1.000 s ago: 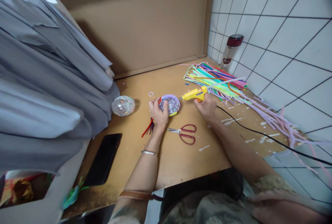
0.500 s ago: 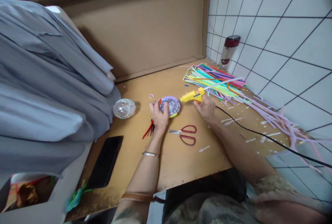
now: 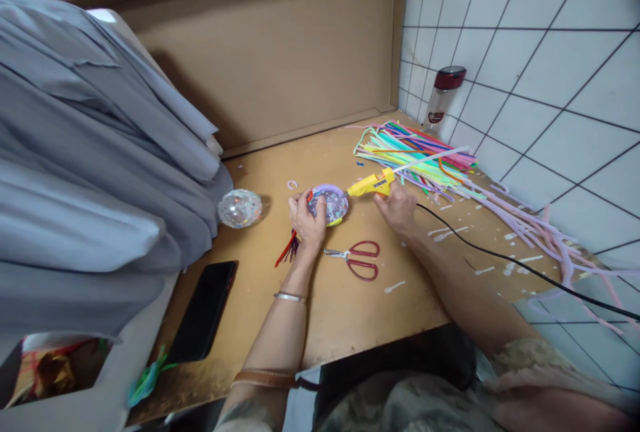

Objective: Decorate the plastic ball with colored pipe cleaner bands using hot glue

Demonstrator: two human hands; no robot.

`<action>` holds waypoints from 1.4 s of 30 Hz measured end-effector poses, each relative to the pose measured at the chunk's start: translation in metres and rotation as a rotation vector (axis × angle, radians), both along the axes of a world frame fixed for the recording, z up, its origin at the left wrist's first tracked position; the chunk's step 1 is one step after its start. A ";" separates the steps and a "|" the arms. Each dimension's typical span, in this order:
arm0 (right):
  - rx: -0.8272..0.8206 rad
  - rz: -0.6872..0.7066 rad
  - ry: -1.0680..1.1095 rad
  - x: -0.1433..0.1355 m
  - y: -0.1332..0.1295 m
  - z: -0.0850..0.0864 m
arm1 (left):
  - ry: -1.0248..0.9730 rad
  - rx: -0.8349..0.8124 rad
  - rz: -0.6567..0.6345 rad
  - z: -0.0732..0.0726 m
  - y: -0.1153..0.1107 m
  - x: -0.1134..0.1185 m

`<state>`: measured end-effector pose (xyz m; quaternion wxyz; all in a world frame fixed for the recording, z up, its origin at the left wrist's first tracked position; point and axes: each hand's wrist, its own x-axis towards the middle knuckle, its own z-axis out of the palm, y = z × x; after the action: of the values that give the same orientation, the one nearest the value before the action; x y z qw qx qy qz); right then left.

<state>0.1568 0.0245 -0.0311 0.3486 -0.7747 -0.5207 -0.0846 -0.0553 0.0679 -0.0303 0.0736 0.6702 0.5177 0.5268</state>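
Two bare hands are busy in the head view, over a tan wooden table [image 3: 345,325]. Left hand [image 3: 307,219] grips a round purple, see-through piece with pale specks [image 3: 336,204] by its left side, thumb pressed on its face and the other fingers curled at the edge. This piece is near the middle of the table. Right hand [image 3: 397,207] has its fingers wrapped around a yellow plastic glue gun [image 3: 371,183]; I can't tell if the trigger is squeezed. Its tip is at the right edge of the round piece, but I can't tell if they touch. Some of the work looks done: the round piece has a purple rim, with a bright yellow bit [image 3: 335,222] low on its edge. Glue for the right edge looks like the part in hand, and I can't see any fresh glue there. Some stuff looks unused: a big heap of long, fuzzy, many-coloured sticks [image 3: 415,155] lies at the back right, and thin dark red sticks [image 3: 286,250] lie by the left wrist. A clear round ball with coloured specks [image 3: 240,209] sits well apart on the left. Red-handled metal scissors [image 3: 347,255] lie free, near the left wrist.
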 end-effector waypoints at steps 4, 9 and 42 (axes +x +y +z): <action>0.010 0.023 0.003 0.000 0.000 0.001 | 0.005 0.005 0.001 0.001 0.000 0.000; 0.009 0.018 0.001 0.000 0.001 -0.001 | -0.004 0.006 -0.009 0.002 0.000 0.000; 0.027 0.011 -0.009 0.000 0.000 0.000 | 0.023 0.015 0.006 0.000 0.000 0.000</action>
<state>0.1569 0.0245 -0.0311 0.3569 -0.7668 -0.5254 -0.0933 -0.0553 0.0675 -0.0300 0.0609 0.6750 0.5165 0.5233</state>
